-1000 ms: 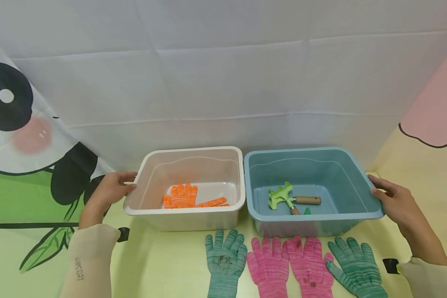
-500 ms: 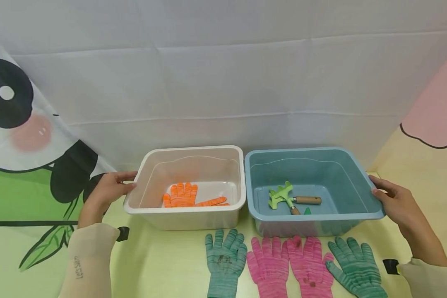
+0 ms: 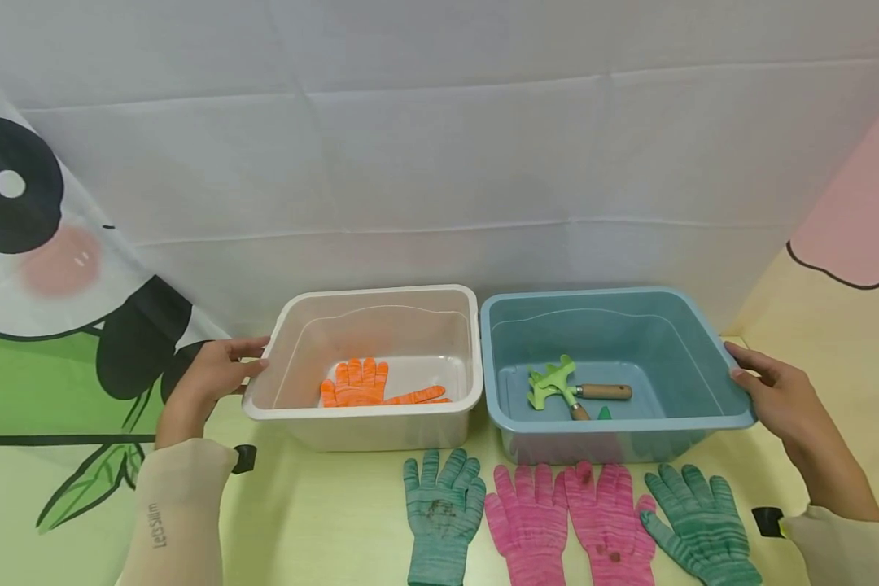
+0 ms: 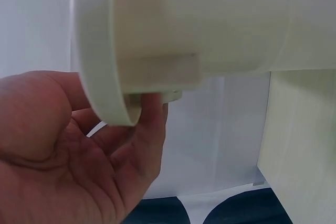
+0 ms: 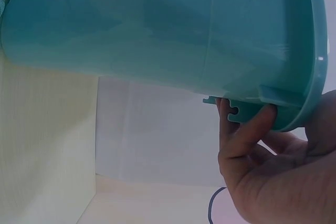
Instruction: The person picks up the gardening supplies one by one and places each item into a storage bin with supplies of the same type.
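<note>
A: Where are the tubs, and which way do they run?
B: Side by side on the table (image 3: 337, 509), mouths up, long axes left to right: the white tub (image 3: 388, 431) on the left, the blue tub (image 3: 593, 444) on the right.
A: And the hands?
B: Both are curled on outer rims. The left hand (image 3: 216, 376) grips the white tub's left end, the right hand (image 3: 775, 397) the blue tub's right end; the wrist views show fingers bent beneath.
A: What's hidden?
B: The front rims cover part of the orange gloves (image 3: 357, 385) and the tools (image 3: 557, 382) inside — a green piece (image 3: 605, 413) shows only its tip. The frame's bottom edge cuts the pink gloves (image 3: 535, 521).
A: Any change from half a second ago?
B: The tubs and grips look unchanged — only the head view shifts slightly.
</note>
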The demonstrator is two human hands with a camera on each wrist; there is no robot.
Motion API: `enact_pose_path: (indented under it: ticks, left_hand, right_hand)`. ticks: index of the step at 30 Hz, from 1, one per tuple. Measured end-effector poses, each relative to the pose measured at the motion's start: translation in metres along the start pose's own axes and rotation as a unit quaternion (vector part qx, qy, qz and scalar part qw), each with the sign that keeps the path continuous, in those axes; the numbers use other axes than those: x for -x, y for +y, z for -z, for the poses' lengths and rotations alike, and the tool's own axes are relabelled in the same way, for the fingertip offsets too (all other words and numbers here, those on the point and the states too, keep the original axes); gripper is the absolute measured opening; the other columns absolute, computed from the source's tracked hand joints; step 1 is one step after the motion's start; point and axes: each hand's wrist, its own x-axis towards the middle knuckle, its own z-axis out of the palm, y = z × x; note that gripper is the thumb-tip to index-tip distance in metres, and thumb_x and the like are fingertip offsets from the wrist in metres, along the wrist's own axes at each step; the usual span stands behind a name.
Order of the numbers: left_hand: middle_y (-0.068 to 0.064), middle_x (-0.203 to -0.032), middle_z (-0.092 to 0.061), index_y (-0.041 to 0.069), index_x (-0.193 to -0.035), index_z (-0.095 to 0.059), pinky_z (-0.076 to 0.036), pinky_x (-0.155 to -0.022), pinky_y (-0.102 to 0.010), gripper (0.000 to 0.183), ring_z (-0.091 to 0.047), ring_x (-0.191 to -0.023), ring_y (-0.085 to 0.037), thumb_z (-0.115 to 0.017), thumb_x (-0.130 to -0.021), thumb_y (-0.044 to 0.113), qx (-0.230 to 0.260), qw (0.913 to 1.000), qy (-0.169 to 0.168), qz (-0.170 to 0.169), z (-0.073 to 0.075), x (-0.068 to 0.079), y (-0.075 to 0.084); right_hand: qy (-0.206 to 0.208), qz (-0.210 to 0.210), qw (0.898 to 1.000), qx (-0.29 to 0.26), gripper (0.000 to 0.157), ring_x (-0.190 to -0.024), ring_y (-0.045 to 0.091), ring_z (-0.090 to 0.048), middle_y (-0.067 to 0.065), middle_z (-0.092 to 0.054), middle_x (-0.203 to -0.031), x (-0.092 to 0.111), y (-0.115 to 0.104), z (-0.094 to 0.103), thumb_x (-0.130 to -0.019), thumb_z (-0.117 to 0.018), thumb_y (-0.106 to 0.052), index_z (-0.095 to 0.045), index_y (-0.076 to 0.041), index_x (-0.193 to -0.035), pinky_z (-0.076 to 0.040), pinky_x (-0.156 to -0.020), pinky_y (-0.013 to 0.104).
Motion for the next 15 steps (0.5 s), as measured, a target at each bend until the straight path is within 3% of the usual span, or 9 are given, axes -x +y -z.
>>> enact_pose_path:
  ticks: [3,6,10,12,15]
  left_hand:
    - [-0.035,-0.156,-0.042,-0.007,-0.159,-0.037,-0.057,-0.100,-0.053,0.061,-0.054,-0.133,-0.048,-0.059,-0.109,0.017,0.003,1.0000,0.000,0.001,0.0011,0.0022,0.0007]
    - [-0.034,-0.157,-0.041,-0.006,-0.161,-0.036,-0.057,-0.100,-0.051,0.061,-0.053,-0.134,-0.047,-0.059,-0.109,0.017,0.007,1.0000,-0.003,0.005,0.0016,0.0026,0.0007]
    - [-0.034,-0.158,-0.040,-0.005,-0.161,-0.035,-0.057,-0.100,-0.050,0.061,-0.053,-0.134,-0.046,-0.059,-0.109,0.017,0.001,1.0000,-0.004,0.005,0.0011,0.0017,0.0008]
    - [-0.035,-0.157,-0.041,-0.007,-0.160,-0.037,-0.058,-0.097,-0.050,0.060,-0.055,-0.131,-0.047,-0.059,-0.108,0.016,-0.003,1.0000,0.000,-0.001,0.0003,0.0015,0.0011]
    - [-0.036,-0.154,-0.044,-0.009,-0.158,-0.039,-0.060,-0.093,-0.047,0.059,-0.059,-0.126,-0.046,-0.060,-0.107,0.013,-0.008,0.9999,0.005,-0.007,-0.0013,0.0012,0.0015]
  right_hand:
    - [-0.002,0.000,1.000,-0.002,0.055,-0.111,0.041,-0.062,0.049,-0.034,-0.153,-0.0010,-0.0007,0.0000,-0.116,-0.035,-0.020,-0.025,0.009,-0.162,-0.050,-0.066,0.014]
    - [-0.003,-0.003,1.000,-0.006,0.056,-0.103,0.019,-0.063,0.048,-0.032,-0.155,-0.0015,-0.0010,0.0003,-0.116,-0.036,-0.022,-0.025,0.008,-0.162,-0.050,-0.066,0.015]
    - [-0.008,-0.004,1.000,-0.007,0.057,-0.092,-0.013,-0.050,0.048,-0.030,-0.156,-0.0012,-0.0011,0.0024,-0.116,-0.037,-0.022,-0.025,0.009,-0.162,-0.050,-0.067,0.014]
    - [-0.014,-0.002,1.000,-0.008,0.057,-0.089,-0.021,-0.043,0.048,-0.030,-0.156,-0.0013,-0.0006,0.0050,-0.115,-0.038,-0.022,-0.025,0.010,-0.161,-0.049,-0.067,0.012]
    - [-0.020,-0.001,1.000,-0.012,0.058,-0.088,-0.025,-0.042,0.048,-0.030,-0.156,-0.0021,0.0002,0.0091,-0.115,-0.042,-0.022,-0.027,0.012,-0.160,-0.048,-0.069,0.010]
